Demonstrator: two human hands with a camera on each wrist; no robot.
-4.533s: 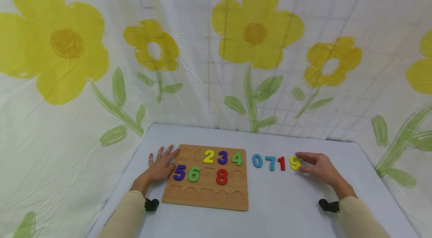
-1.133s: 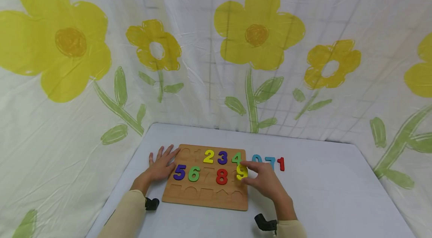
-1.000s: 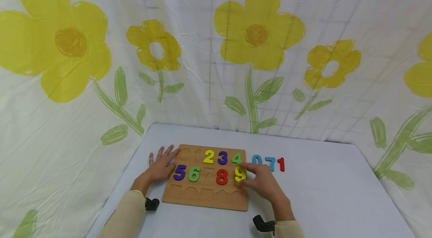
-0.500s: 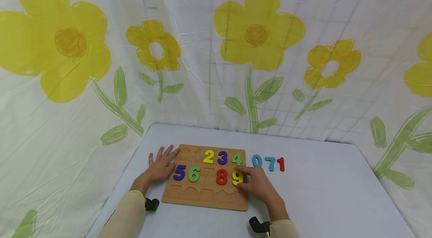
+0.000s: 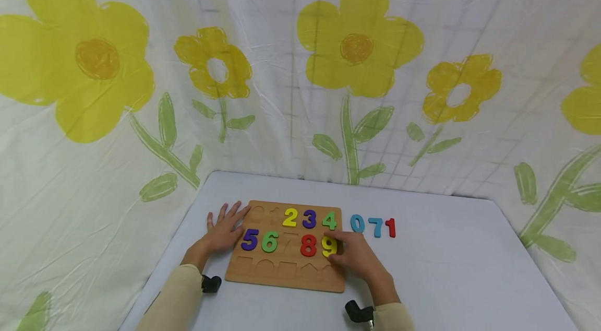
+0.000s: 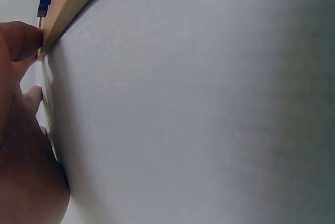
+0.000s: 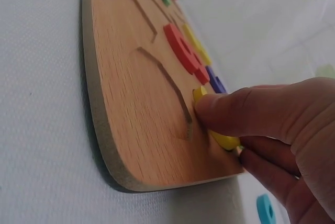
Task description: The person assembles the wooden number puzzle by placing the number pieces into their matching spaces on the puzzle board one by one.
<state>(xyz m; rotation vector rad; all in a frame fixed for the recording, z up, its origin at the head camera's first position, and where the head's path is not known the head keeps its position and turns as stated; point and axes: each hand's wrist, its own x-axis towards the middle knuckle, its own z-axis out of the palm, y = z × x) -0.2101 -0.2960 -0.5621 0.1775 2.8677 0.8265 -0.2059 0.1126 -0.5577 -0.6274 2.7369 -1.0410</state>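
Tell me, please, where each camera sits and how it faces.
Head: on the head, facing forward and down at the rectangular brown wooden board; left hand, right hand and cream sleeves show.
Left wrist: on that wrist, facing the white tabletop and board's edge; left hand shows.
Right wrist: on that wrist, facing the board; right hand shows.
Head and right wrist share the red number 8.

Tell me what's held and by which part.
Right hand: yellow 9, by its top and bottom ends. Left hand: nothing, only touching the board.
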